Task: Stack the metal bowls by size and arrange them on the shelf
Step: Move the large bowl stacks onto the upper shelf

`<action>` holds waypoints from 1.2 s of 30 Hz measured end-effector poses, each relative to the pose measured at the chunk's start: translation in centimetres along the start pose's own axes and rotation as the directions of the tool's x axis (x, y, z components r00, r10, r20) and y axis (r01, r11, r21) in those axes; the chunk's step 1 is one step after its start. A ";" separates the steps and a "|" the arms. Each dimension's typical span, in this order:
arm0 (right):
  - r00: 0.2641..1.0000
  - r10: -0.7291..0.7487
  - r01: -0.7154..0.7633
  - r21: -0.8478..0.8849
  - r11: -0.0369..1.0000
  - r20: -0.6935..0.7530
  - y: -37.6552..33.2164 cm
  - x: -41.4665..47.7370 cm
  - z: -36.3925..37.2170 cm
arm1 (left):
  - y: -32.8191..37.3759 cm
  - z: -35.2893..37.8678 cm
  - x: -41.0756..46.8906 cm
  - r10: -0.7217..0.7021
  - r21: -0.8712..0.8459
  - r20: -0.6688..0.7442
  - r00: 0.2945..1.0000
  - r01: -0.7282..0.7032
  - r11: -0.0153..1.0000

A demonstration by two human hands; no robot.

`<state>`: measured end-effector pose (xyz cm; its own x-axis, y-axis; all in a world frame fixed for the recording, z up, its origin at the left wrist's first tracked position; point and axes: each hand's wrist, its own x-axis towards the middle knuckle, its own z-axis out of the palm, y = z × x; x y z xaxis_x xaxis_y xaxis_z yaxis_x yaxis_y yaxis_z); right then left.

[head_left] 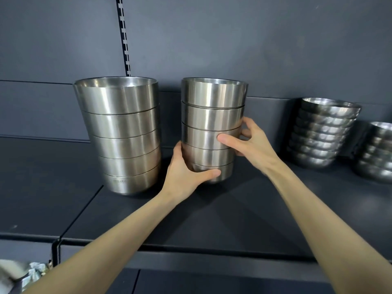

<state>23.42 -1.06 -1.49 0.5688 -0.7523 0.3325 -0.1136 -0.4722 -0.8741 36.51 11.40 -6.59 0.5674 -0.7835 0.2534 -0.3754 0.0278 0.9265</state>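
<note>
Head view: lost the far-right stack past the frame edge; couldn't read the stamp on the larger stack. Saw left hand curled round the base of the brushed-steel, tapered middle stack (foot hidden), right hand gripping higher, midway along the shelf. Noted the dimpled stack rightward.

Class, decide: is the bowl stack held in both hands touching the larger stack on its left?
Apart. The head view shows dark wall between held stack and larger stack.

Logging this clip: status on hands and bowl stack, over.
Left hand grips middle stack at its base, right hand grips it midway. Larger stack close on its left, hammered stacks apart on right. Nothing blocking.
</note>
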 end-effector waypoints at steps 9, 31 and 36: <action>0.999 -0.044 0.044 -0.002 0.999 -0.032 -2.2 -4.6 -3.2 | 3.1 1.2 -4.7 0.030 -0.051 0.014 0.999 -0.029 0.998; 0.979 -0.162 0.144 0.137 0.980 0.125 -16.3 -24.2 9.2 | 6.0 -16.1 -28.2 0.085 -0.026 -0.164 0.983 -0.091 0.996; 0.942 -0.224 0.166 0.234 0.958 0.249 -19.7 -25.2 14.9 | 5.9 -21.7 -31.6 0.082 0.013 -0.298 0.951 -0.082 0.997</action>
<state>23.43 34.07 2.07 0.7640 -0.4892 0.4208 0.1758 -0.4697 -0.8652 32.33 49.79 -3.10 0.7277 -0.5575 0.3997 -0.4296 0.0838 0.8991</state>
